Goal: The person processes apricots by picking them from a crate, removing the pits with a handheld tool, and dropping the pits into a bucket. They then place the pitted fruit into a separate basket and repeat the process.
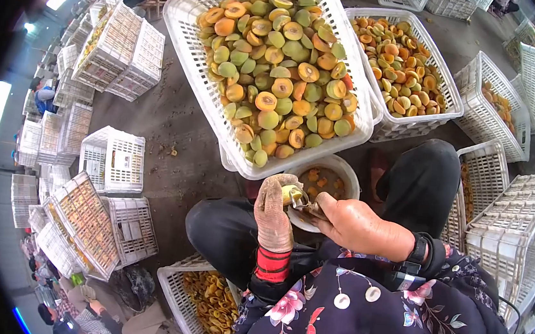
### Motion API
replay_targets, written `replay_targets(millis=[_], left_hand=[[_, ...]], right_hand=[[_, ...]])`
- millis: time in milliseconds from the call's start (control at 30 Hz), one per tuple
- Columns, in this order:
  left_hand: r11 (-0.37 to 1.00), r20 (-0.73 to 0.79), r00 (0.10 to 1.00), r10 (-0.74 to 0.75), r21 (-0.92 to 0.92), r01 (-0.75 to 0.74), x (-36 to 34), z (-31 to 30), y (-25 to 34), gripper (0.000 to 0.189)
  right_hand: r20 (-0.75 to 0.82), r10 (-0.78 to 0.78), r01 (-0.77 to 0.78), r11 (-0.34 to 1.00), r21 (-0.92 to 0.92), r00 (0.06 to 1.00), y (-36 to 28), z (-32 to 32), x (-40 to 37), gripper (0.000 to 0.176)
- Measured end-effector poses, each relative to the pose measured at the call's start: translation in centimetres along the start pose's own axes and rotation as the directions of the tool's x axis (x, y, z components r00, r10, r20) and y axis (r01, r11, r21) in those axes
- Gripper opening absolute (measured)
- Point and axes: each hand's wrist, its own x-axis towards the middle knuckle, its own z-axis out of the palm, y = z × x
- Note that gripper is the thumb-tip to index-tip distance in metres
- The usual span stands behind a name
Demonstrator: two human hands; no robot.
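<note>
My left hand (273, 216), in a dirty pale glove with a red cuff, is closed around a yellow-green apricot (290, 195). Bare and with a dark band at the wrist, my right hand (357, 225) grips a small metal pitting tool (303, 203) whose tip meets the fruit; its exact shape is partly hidden by my fingers. Just beyond both hands, a white bucket (352, 181) holds orange-brown pieces in the bottom. A large white crate (193, 73) full of halved green and orange apricots tilts toward me above the bucket.
A second crate (456, 109) of apricot halves stands behind to the right. By my left knee is a crate (173, 287) of yellow-brown cut pieces. Stacked white crates (121, 50) line the left, more crates (513, 223) the right. Other people (82, 323) sit at lower left.
</note>
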Motion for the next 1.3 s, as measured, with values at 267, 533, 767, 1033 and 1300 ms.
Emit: replay_targets(millis=[267,533,767,1033,1300], left_hand=[[0.993,-0.057,0.998,0.041,0.111,-0.035,0.4,0.0,-1.6,0.036],[0.999,-0.109,0.994,-0.034,0.016,0.036,0.6,-0.3,-1.9,0.041],[0.982,0.058,0.981,-0.184,-0.019,0.186,0.3,0.0,0.6,0.062],[0.506,0.191,0.878,0.438,0.755,-0.417,0.2,0.5,0.1,0.010],[0.935,-0.024,1.000,0.005,0.355,0.003,0.1,3.0,2.2,0.061]], right_hand=[[0.128,0.143,-0.135,0.988,-0.071,0.981,0.1,1.5,0.4,0.026],[0.019,0.048,-0.051,0.968,0.247,0.999,2.8,2.9,1.4,0.029],[0.120,-0.035,-0.010,0.934,0.357,0.992,2.3,0.8,0.9,0.026],[0.104,-0.051,0.014,0.945,0.328,0.993,3.0,4.3,1.2,0.023],[0.030,-0.103,0.088,0.943,0.321,0.994,3.9,4.3,1.5,0.030]])
